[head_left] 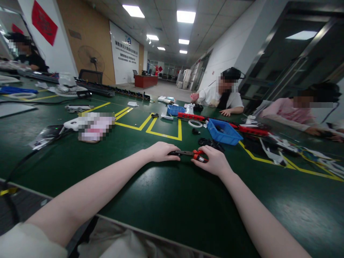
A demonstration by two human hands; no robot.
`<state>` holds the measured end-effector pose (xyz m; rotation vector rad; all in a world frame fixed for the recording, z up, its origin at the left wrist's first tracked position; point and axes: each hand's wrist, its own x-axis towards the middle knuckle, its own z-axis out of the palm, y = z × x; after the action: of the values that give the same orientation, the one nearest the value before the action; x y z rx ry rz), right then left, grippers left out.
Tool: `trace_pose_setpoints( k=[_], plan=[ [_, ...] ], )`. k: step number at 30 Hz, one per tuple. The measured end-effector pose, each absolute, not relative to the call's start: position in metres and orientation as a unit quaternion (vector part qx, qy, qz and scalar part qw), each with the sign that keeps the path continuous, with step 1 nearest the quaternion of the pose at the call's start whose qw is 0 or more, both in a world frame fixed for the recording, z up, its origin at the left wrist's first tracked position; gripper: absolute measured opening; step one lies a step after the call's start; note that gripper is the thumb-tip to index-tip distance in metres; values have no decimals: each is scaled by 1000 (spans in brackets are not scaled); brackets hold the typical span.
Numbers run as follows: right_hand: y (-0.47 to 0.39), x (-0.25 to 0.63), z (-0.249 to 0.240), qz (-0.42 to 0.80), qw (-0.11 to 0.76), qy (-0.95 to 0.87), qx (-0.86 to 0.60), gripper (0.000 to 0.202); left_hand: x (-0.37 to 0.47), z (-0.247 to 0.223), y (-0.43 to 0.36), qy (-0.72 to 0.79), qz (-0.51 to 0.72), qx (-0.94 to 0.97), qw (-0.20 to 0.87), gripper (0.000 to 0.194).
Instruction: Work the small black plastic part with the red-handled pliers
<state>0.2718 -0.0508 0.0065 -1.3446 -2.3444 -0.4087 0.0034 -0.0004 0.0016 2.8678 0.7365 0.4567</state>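
Note:
My right hand (215,160) is closed around the red handles of a pair of needle-nose pliers (198,156). The pliers' grey jaws point left, toward my left hand (162,152). Between the fingers of that hand is a small black part (174,153), whose exact kind I cannot make out. The tips of the jaws meet or overlap this part; whether they grip it is too small to tell. Both hands are just above the green table (172,193). Right behind the pliers lies a tangle of black cables or parts (211,144).
A blue bin (224,132) stands beyond my right hand, and a smaller blue bin (176,110) farther back. Long red strips (249,129) lie behind them. At left are a phone-like item (96,127) and a black cable (20,165). Other people sit across the table.

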Motion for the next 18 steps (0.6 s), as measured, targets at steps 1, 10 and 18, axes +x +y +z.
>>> trace_pose_setpoints(
  k=[1, 10, 18],
  plan=[
    [-51, 272, 6, -139, 204, -839, -484, 38, 3, 2, 0, 243, 153, 955, 73, 43],
    [-53, 270, 4, -116, 209, -840, -488, 35, 5, 0, 2, 257, 139, 955, 44, 43],
    [-55, 268, 3, -129, 202, -842, -483, 38, 3, 0, 2, 255, 142, 956, 44, 43]
  ],
)
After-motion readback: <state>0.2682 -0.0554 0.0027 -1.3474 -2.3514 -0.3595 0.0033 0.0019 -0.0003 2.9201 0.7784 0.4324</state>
